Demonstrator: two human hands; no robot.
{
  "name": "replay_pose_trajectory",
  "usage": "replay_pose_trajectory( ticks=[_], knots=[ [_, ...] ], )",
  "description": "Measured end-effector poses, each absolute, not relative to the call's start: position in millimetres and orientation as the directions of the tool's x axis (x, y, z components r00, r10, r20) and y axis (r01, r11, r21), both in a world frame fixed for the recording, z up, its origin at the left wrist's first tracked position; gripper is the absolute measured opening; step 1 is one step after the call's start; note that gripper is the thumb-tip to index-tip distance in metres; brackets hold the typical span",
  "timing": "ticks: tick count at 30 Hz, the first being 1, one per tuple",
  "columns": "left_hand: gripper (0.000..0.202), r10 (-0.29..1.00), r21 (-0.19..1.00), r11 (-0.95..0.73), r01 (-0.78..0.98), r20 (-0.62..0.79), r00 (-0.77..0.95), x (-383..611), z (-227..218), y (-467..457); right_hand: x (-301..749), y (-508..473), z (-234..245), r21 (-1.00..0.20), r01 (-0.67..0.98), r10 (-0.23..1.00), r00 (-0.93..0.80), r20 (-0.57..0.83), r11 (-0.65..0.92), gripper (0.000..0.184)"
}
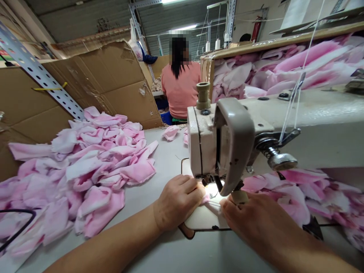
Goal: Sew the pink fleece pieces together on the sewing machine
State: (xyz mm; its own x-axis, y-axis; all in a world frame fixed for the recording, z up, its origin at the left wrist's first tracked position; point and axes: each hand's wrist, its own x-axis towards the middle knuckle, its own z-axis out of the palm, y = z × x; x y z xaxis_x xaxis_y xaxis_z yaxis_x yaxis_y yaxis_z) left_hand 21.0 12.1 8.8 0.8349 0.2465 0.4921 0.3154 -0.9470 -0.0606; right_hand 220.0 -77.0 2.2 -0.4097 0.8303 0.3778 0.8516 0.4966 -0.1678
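Observation:
A white sewing machine point(196, 144) stands before me, its lamp lighting the needle area. My left hand point(180, 201) is left of the needle, fingers closed on a small piece of pink fabric point(205, 196). Most of that piece is hidden by the hand and the machine head. On the right of the needle plate point(204, 220), my right hand point(256, 218) is closed, fingertips low beside the presser foot area. A beige part point(239, 196) sits against its fingers; whatever they pinch is too small to make out.
A large heap of pink and white fabric pieces point(99, 163) covers the table's left. More pieces point(284, 193) lie under the machine arm. Cardboard panels point(102, 83) stand behind. A full box of fabric point(270, 68) is back right. A person in a pink shirt point(182, 89) sits ahead.

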Motion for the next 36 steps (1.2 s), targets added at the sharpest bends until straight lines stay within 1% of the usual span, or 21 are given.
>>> replay_pose_trajectory(
  ticks=[3, 5, 7, 10, 13, 16, 18, 21, 24, 25, 28, 29, 32, 34, 36],
  knots=[
    [0.026, 0.243, -0.07, -0.941, 0.33, 0.539, 0.807, 23, 5, 12, 221, -77, 2, -0.183, 0.852, 0.837, -0.403, 0.37, 0.491, 0.02],
    [0.027, 0.235, -0.077, -0.94, 0.332, 0.558, 0.796, 24, 4, 11, 220, -76, 3, -0.172, 0.853, 0.84, -0.415, 0.349, 0.493, 0.019],
    [0.026, 0.235, -0.076, -0.943, 0.323, 0.532, 0.813, 25, 6, 9, 218, -77, 5, -0.158, 0.851, 0.837, -0.429, 0.34, 0.501, 0.02],
    [0.02, 0.249, -0.045, -0.953, 0.3, 0.449, 0.858, 25, 11, 5, 218, -77, 6, -0.167, 0.852, 0.843, -0.427, 0.327, 0.496, 0.021],
    [0.016, 0.255, -0.016, -0.958, 0.286, 0.412, 0.875, 23, 14, 2, 226, -75, 4, -0.226, 0.869, 0.887, -0.382, 0.261, 0.441, 0.022],
    [0.015, 0.257, -0.005, -0.959, 0.285, 0.418, 0.871, 21, 13, 0, 239, -72, 5, -0.339, 0.863, 0.927, -0.345, 0.146, 0.375, 0.023],
    [0.017, 0.255, -0.004, -0.959, 0.285, 0.433, 0.864, 20, 12, 0, 247, -68, 6, -0.397, 0.853, 0.94, -0.324, 0.107, 0.34, 0.022],
    [0.018, 0.244, -0.001, -0.962, 0.274, 0.452, 0.858, 20, 10, 1, 250, -64, 5, -0.414, 0.844, 0.94, -0.301, 0.16, 0.341, 0.022],
    [0.019, 0.235, 0.002, -0.964, 0.265, 0.466, 0.853, 21, 9, 1, 247, -64, -1, -0.365, 0.863, 0.935, -0.294, 0.2, 0.349, 0.025],
    [0.019, 0.235, 0.006, -0.965, 0.263, 0.472, 0.85, 21, 9, 1, 246, -64, -4, -0.342, 0.873, 0.935, -0.293, 0.201, 0.347, 0.024],
    [0.017, 0.227, 0.04, -0.97, 0.239, 0.5, 0.836, 18, 8, 2, 243, -66, -9, -0.313, 0.874, 0.926, -0.322, 0.199, 0.371, 0.013],
    [0.015, 0.22, 0.05, -0.973, 0.226, 0.509, 0.833, 17, 8, 3, 243, -66, -9, -0.313, 0.87, 0.923, -0.332, 0.196, 0.38, 0.012],
    [0.012, 0.193, 0.056, -0.979, 0.194, 0.54, 0.819, 14, 7, 4, 242, -66, -8, -0.33, 0.852, 0.913, -0.366, 0.181, 0.407, 0.017],
    [0.013, 0.188, 0.055, -0.98, 0.19, 0.553, 0.812, 14, 7, 5, 243, -65, -7, -0.355, 0.84, 0.911, -0.361, 0.198, 0.41, 0.017],
    [0.013, 0.191, 0.058, -0.98, 0.19, 0.543, 0.817, 14, 6, 5, 245, -64, -8, -0.383, 0.833, 0.916, -0.339, 0.216, 0.399, 0.014]
  ],
)
